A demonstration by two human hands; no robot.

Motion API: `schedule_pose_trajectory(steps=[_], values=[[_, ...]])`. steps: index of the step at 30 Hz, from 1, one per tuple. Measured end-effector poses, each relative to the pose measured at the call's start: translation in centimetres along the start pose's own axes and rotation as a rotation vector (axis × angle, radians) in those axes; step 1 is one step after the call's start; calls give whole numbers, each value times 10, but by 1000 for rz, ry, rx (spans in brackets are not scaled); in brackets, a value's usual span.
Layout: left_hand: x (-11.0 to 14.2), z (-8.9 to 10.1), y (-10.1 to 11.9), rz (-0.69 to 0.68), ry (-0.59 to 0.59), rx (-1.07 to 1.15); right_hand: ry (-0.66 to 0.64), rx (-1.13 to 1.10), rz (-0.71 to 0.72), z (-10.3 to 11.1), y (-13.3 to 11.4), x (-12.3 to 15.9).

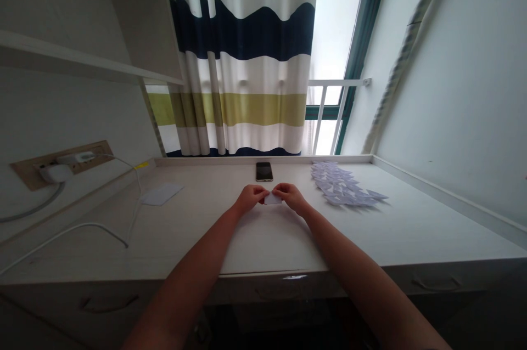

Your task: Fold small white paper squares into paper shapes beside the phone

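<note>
A small piece of white paper (273, 199) is held up between my two hands over the middle of the desk. My left hand (250, 198) pinches its left side, and my right hand (289, 197) grips its upper right side. The fingertips of both hands nearly meet at its top edge. Whether the paper is folded I cannot make out. To the right lies a spread of several folded white paper pieces (343, 188), pointed and overlapping. A flat stack of white paper (161, 194) rests on the left part of the desk.
Just beyond my hands a phone (264, 171) lies on the white desk (272, 246). White cables (138, 174) run from a wall socket strip (66, 163) across the desk's left side. Behind the desk hangs a striped curtain (247, 75); a shelf (90, 62) juts out at upper left.
</note>
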State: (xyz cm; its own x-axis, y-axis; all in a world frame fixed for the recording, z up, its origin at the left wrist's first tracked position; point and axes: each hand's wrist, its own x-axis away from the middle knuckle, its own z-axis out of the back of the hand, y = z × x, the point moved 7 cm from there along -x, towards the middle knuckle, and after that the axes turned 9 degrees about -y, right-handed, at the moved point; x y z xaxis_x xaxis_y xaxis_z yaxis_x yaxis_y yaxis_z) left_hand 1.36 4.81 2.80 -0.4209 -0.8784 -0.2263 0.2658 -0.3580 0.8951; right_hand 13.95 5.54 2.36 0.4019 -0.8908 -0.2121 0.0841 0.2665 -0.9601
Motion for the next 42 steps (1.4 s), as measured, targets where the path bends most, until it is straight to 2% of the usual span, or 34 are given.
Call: schedule_pose_trajectory(steps=[6,13,19,24,27,34,42], values=[[0,-5,2,-21,-54,-31,8,44,29,1,2,-2],[-3,9,-9,-14,94,64,-37,-117,8,-2,4,-1],[3,11,10,-143,178,-218,-49,-180,-2,-3,7,-3],[4,2,17,-207,116,-334,-48,-217,-26,-5,6,-2],[2,-2,12,-180,47,-248,-39,-228,-38,-5,5,0],[-1,-13,3,-58,-120,135,-60,-215,6,-7,-1,1],[0,-11,3,8,-107,292,-75,-237,24,-7,-2,1]])
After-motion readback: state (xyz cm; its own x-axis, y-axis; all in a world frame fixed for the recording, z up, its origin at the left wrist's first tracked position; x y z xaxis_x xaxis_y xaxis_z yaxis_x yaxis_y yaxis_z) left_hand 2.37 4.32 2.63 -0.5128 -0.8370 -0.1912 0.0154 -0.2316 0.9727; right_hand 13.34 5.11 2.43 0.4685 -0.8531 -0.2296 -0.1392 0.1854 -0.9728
